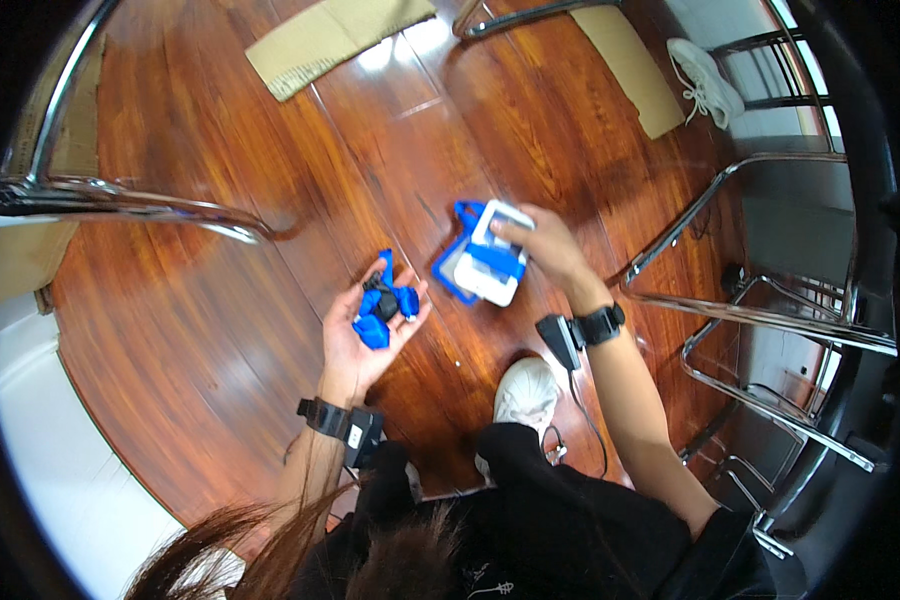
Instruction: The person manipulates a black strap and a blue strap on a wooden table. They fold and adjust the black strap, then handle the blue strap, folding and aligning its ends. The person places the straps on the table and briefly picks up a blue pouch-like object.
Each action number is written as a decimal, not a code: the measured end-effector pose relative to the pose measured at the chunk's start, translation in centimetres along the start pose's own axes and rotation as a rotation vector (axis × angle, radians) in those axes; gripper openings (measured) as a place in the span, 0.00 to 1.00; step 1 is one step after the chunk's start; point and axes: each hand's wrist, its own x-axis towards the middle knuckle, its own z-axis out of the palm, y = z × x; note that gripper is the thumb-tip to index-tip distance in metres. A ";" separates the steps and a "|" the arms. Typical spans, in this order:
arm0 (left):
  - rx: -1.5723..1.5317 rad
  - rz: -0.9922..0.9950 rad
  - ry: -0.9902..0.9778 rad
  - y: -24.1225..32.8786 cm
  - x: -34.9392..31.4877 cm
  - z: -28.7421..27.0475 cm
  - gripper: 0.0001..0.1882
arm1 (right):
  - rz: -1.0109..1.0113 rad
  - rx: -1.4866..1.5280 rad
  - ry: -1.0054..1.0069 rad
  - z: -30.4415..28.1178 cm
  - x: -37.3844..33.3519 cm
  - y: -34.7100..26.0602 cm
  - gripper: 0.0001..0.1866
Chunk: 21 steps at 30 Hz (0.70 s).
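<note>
My left hand (348, 350) is palm up, its fingers curled loosely round a small bundle of blue ribbon-like pieces (373, 331) with a black part among them. Whether these are lanyards or something else is hard to tell. To the right, my right hand (550, 245) grips a stack of flat white rectangular holders (480, 277), thumb on top. A blue band (498, 262) crosses the stack, and a blue-edged holder (451, 266) juts out at its left. Both hands are above the floor, apart from each other.
Glossy wooden floor (200, 380) lies below. Flat cardboard pieces (335, 40) (630, 75) are at the far side. Metal chair frames stand left (150, 205) and right (740, 305). A white shoe (705, 82) is at far right. A cable (590, 420) hangs from my right wrist device (562, 342).
</note>
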 end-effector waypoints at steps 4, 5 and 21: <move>0.105 0.051 0.006 -0.1 0.0 -0.1 0.23 | 0.077 0.316 -0.241 1.0 -1.9 -1.3 0.19; 0.139 0.057 0.026 0.0 0.0 -0.1 0.23 | 0.150 0.361 -0.289 1.2 -2.2 -1.8 0.19; 0.716 -0.083 -0.071 -2.6 -2.0 0.1 0.39 | -0.356 -0.093 0.013 10.3 -7.7 -2.8 0.11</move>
